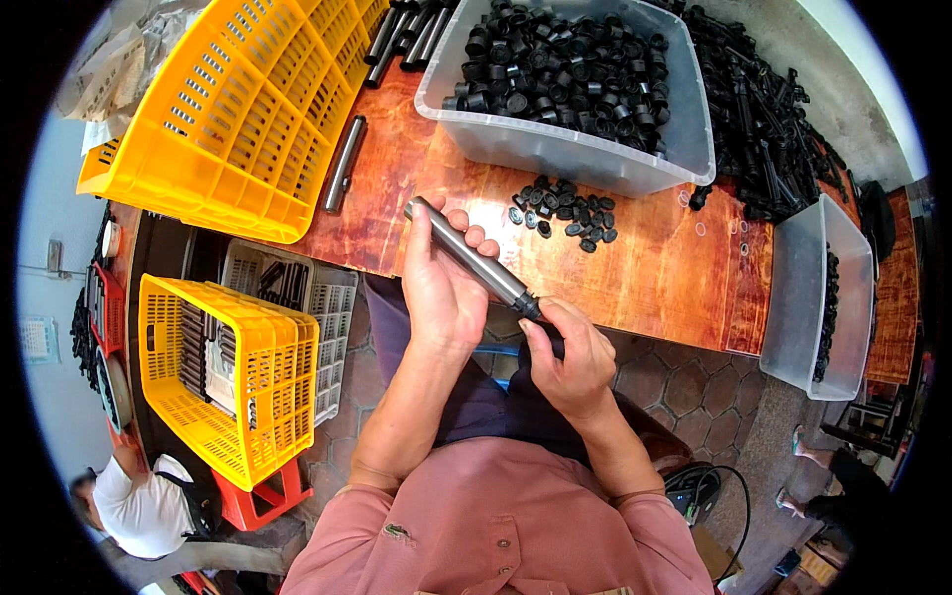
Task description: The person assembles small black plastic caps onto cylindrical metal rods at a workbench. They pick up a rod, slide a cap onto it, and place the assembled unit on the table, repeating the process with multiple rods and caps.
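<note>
At the centre of the frame a smooth grey metal cylinder rod lies on a diagonal, its long axis running from upper left down to lower right. The left hand is wrapped around the rod's middle, fingers curled over it and thumb toward its upper end. The right hand sits at the lower right end, fingers pinched together around a small black ring-shaped cap seated on the rod's tip. So the cap end points toward the right hand, which is the nearer one to it; the bare end points toward the reddish-brown wooden tabletop.

Both hands hover just below the table's near edge, above the lap, with open room around them. A loose scatter of small black caps lies on the table just above, in front of a clear plastic bin of black caps. A yellow slotted plastic crate fills the upper left.
</note>
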A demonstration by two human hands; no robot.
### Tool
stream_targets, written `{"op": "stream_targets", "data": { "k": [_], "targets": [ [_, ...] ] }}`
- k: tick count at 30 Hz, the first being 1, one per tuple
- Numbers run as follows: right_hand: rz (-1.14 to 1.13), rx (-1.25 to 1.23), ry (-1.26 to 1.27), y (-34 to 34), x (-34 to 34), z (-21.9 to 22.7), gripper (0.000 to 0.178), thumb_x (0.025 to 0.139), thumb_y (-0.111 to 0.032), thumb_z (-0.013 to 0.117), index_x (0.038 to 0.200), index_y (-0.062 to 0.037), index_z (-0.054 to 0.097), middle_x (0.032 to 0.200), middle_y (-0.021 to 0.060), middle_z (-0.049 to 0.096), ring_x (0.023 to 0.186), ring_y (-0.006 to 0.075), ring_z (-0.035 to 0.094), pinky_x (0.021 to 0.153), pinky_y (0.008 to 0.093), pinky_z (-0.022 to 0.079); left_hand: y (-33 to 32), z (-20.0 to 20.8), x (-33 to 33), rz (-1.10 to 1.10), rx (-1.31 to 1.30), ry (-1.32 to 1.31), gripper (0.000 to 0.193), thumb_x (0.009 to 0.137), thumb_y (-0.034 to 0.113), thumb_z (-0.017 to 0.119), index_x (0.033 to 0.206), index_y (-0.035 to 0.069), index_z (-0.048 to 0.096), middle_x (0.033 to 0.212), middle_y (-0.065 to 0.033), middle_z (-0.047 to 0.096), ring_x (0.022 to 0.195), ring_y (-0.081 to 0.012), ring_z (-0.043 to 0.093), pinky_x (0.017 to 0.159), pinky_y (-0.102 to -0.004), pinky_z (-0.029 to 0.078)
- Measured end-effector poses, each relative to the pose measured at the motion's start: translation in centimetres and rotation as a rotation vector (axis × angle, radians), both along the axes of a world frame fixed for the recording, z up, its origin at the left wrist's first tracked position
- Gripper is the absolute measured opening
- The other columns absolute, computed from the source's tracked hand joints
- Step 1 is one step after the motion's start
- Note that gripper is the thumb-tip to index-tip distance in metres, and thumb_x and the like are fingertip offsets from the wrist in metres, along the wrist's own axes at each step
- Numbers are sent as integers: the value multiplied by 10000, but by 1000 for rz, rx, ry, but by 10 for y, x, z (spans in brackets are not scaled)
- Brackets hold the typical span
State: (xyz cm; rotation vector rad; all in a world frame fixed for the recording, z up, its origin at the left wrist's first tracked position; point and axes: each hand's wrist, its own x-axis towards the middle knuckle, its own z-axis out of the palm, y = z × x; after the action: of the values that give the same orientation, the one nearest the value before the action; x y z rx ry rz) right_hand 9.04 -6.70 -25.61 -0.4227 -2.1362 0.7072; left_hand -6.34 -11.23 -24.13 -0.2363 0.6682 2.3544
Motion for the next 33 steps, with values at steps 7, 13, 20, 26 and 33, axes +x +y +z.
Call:
{"op": "stream_targets", "data": {
  "k": [7, 13, 20, 26, 33],
  "targets": [
    [27, -795, 427, 4, -14, 1, 282, 1017, -199, 513, 1160, 38, 567, 1120, 155, 641, 1028, 224, 646, 905, 345, 490, 0, -8, 15, -108, 64, -28, 284, 1031, 430, 522, 1068, 150, 495, 744, 2, 474, 588, -123, 434, 561, -287, 393],
    [126, -1164, 606, 6, -38, -6, 488, 1084, -397, 341, 1216, 36, 523, 1121, 152, 613, 1013, 216, 619, 882, 337, 470, 7, 2, 32, -161, -21, -33, 325, 1034, 466, 502, 1103, 151, 460, 676, 9, 432, 527, -93, 425, 499, -269, 375],
    [113, -1226, 624, 0, -38, -10, 548, 1083, -448, 306, 1210, 44, 512, 1075, 164, 606, 985, 215, 606, 894, 346, 478, 9, 4, 40, -95, -136, 3, 339, 1031, 470, 496, 1130, 146, 472, 670, 31, 427, 478, -46, 362, 422, -215, 343],
    [150, -1283, 654, -1, -39, -17, 553, 1083, -456, 297, 1188, 45, 505, 1050, 177, 608, 946, 212, 608, 887, 335, 488, 7, -7, 48, -94, -57, -31, 296, 1056, 400, 480, 1178, 134, 440, 689, 0, 457, 472, -67, 394, 420, -235, 353],
    [142, -1279, 674, -4, -40, -15, 557, 1080, -463, 293, 1198, 45, 489, 1044, 191, 608, 941, 211, 607, 867, 325, 494, 7, -3, 50, -66, -80, -4, 269, 1057, 375, 487, 1165, 135, 429, 684, 3, 453, 467, -64, 394, 410, -233, 353]
  ]
}}
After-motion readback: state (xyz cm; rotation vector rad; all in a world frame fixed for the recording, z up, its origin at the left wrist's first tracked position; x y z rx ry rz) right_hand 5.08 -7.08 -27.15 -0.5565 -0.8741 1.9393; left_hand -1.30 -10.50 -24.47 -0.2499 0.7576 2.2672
